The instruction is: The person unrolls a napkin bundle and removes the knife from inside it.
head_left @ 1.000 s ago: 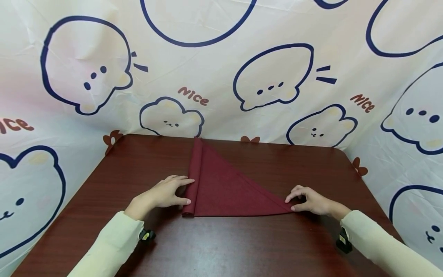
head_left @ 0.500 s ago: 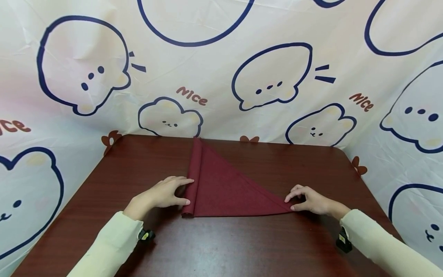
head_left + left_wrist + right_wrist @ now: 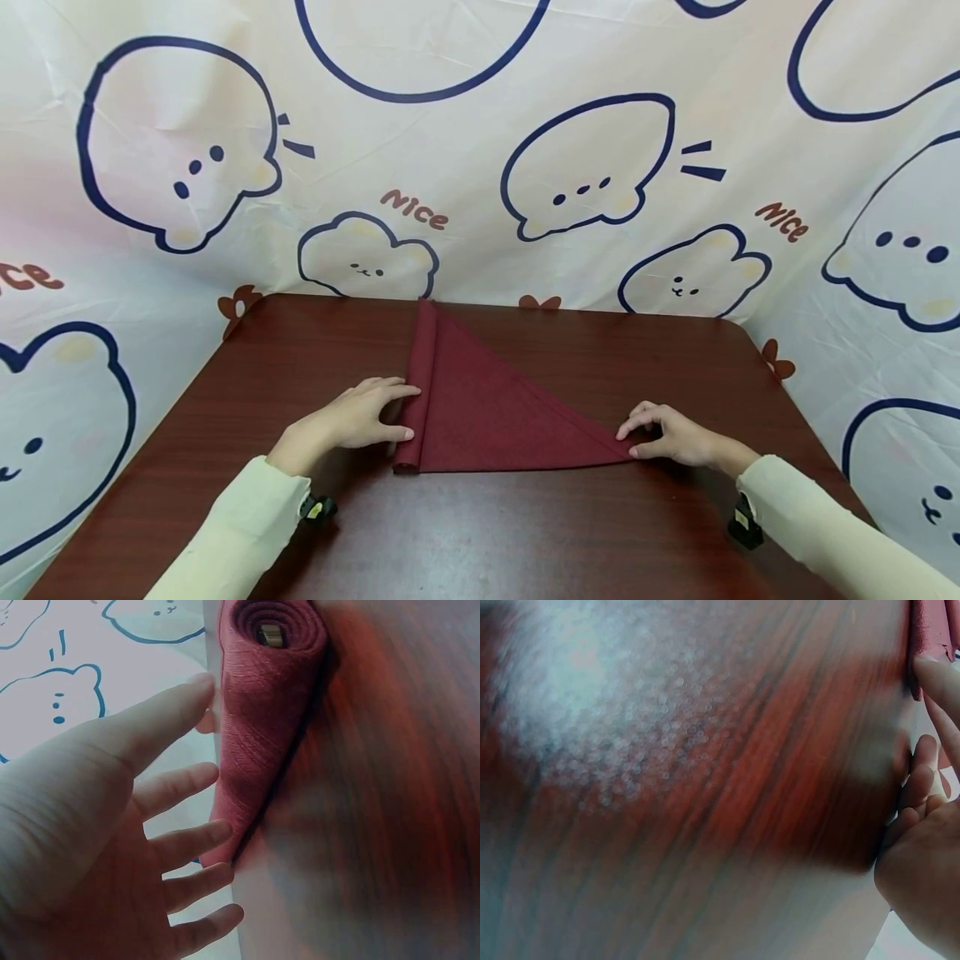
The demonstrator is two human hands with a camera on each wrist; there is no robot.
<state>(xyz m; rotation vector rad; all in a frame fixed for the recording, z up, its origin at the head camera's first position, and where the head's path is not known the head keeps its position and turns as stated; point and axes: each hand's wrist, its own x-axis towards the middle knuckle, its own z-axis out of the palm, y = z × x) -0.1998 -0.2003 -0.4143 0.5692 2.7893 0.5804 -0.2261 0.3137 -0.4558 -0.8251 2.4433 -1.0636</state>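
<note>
A dark red cloth lies on the table, its left part wound into a long roll and its right part spread out as a flat triangle. My left hand is at the left of the roll, fingers extended and spread, thumb and index fingertip touching its near half. The left wrist view shows the roll's spiral end, with something small and yellowish in its core. At the triangle's right corner, my right hand pinches the cloth's tip with thumb and bent index finger. In the right wrist view its thumb meets the cloth corner.
The brown wood-grain table reaches back to a pale curtain printed with cartoon bears, which also hangs at both sides. The roll's far end lies close to the table's back edge. Dark devices are strapped at both wrists.
Both hands and the cloth stay almost in place. The head view has shifted very slightly.
</note>
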